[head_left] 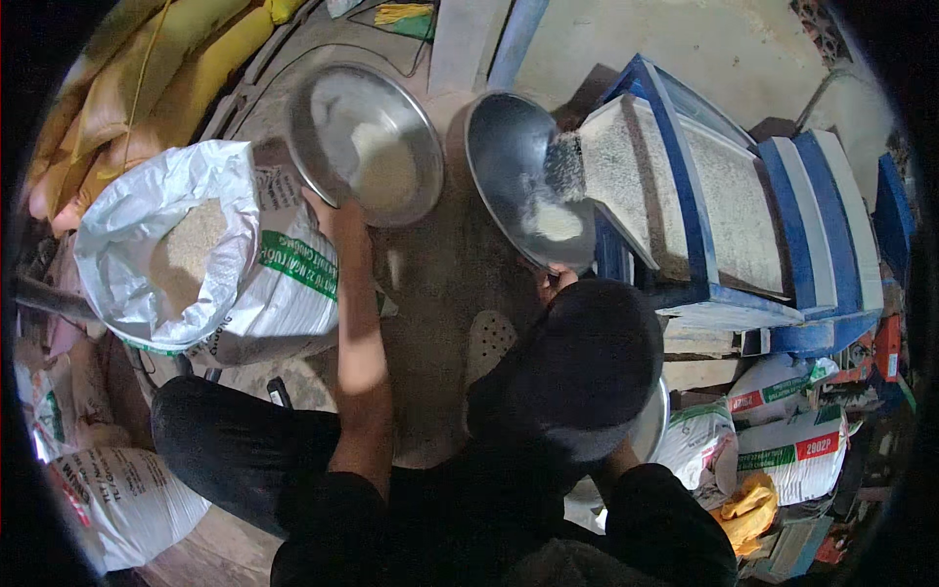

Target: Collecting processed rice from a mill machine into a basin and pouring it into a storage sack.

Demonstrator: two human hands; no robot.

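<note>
My left hand (pixel 340 217) is closed on the near rim of a round metal basin (pixel 423 127), which holds a small heap of pale grain (pixel 383 164). A second metal basin (pixel 499 132) stands tilted at the chute of a blue and white wooden machine (pixel 675 186). Loose grains (pixel 564 166) fall from the chute into it, beside a whitish heap (pixel 556 222). My right hand (pixel 556 281) grips this basin's near rim, with only some fingers showing. A black cap-like shape (pixel 597 367) hides most of my right forearm.
An open white sack (pixel 98 235) of grain stands at the left. Yellow sacks (pixel 137 108) are stacked behind it. More white sacks (pixel 792 455) lie at the lower right near a yellow cloth (pixel 748 514). Another metal basin (pixel 653 421) shows partly beside the cap-like shape.
</note>
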